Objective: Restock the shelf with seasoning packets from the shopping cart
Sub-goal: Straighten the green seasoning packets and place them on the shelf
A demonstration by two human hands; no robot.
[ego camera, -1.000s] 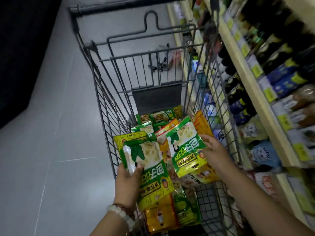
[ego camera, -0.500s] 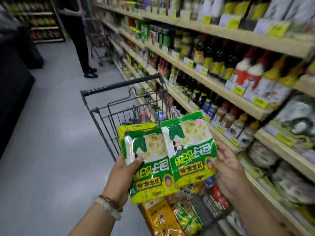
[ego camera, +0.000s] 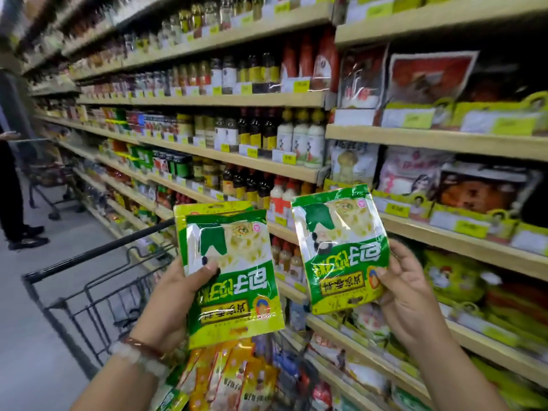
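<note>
Both green packets are now apart and higher before the shelf (ego camera: 444, 232); I see left hand (ego camera: 175, 295) gripping 2 packets (ego camera: 234, 280), right hand (ego camera: 406, 295) pinching 1 packet (ego camera: 341, 247).

We are raising both forearms from the bottom edge of the frame toward its centre. Our left hand (ego camera: 175, 295), lower centre-left, is curling its fingers behind what it grips, with the thumb (ego camera: 204, 269) pressing flat across the front (a bead bracelet and a thin reddish band are circling that wrist). Our right hand (ego camera: 406, 292), centre-right, is pinching its load at the edge, thumb in front, fingers spreading loosely behind.
</note>
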